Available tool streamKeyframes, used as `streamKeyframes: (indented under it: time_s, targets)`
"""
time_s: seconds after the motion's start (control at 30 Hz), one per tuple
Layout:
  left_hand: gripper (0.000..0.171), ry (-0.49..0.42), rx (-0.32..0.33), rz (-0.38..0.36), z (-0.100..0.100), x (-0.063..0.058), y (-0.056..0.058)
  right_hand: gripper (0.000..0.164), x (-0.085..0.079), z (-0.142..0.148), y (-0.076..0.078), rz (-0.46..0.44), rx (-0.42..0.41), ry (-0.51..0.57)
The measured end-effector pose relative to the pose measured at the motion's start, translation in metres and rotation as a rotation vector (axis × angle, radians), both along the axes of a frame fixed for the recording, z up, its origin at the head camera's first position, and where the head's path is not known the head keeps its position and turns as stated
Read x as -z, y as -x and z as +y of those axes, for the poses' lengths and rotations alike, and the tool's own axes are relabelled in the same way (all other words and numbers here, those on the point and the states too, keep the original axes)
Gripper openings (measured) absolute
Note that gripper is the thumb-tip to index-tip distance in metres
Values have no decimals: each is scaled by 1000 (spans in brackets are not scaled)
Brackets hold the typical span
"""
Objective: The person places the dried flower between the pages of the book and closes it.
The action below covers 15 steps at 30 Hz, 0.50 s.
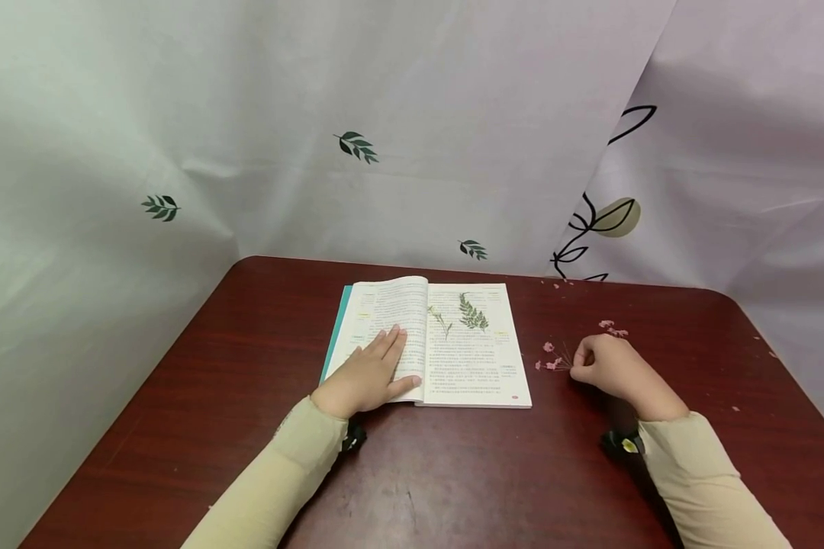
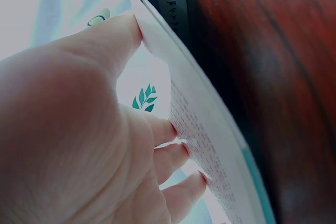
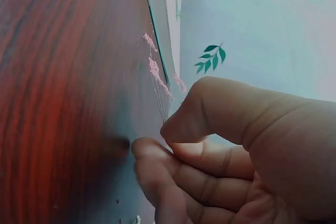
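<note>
A pink flower sprig [image 1: 552, 364] is sitting right of centre in the frame, its small ruffled blossoms clustering at the ends of thin, pale, thread-like stems. The right hand [image 1: 607, 367] is pinching those stems between thumb and fingertips (whether the blossoms are touching the desk [image 1: 487, 465], I cannot tell). The left hand [image 1: 365, 375] is lying flat, fingers extended, on the left page of an open book [image 1: 474, 362] at centre. On its right page, a green fern-like leaf [image 1: 473, 313] and a slender pale-flowered stem [image 1: 442, 320] are resting side by side. More pink blossoms [image 1: 613, 329] are lying just beyond the right hand.

The sprig is keeping just clear of the book's right edge, a strip of dark red wood separating them. The desk's far edge is running across mid-frame, and its surface is stretching left of the book and between the sleeves at lower centre.
</note>
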<state>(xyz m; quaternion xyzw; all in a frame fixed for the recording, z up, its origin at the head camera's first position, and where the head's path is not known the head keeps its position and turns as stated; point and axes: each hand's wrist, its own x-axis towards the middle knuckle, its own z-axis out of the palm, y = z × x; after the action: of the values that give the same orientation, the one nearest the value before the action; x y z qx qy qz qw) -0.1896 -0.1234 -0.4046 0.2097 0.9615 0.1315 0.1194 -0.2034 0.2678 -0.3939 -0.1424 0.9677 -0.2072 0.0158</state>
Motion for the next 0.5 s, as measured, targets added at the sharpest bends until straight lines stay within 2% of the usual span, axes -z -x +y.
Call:
streamKeyframes:
  time_s: [0.23, 0.37, 0.5]
  targets:
    - [82, -1, -1, -5, 0, 0, 0, 17, 2, 3, 2, 7, 34, 50]
    - [82, -3, -3, -4, 0, 0, 0, 16, 3, 3, 3, -14, 47, 92]
    - [81, -9, -5, -4, 0, -1, 0, 12, 4, 2, 4, -67, 53, 184]
